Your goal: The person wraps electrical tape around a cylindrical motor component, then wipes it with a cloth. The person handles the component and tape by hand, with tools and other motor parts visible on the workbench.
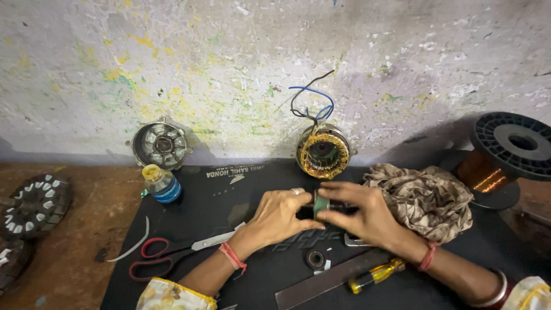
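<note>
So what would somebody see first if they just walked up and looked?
Probably the two hands, left hand and right hand, meeting mid-mat around a small green part. Behind them, a motor stator wound with copper wire leans on the paint-splattered wall. At far right stands a big spool of copper wire.

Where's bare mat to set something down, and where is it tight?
Free: the mat between the bottle, the scissors and the left hand. Crowded: in front of the hands, with the bearing, metal strip and screwdriver; the cloth and wire spool fill the space beside the right hand.
</note>
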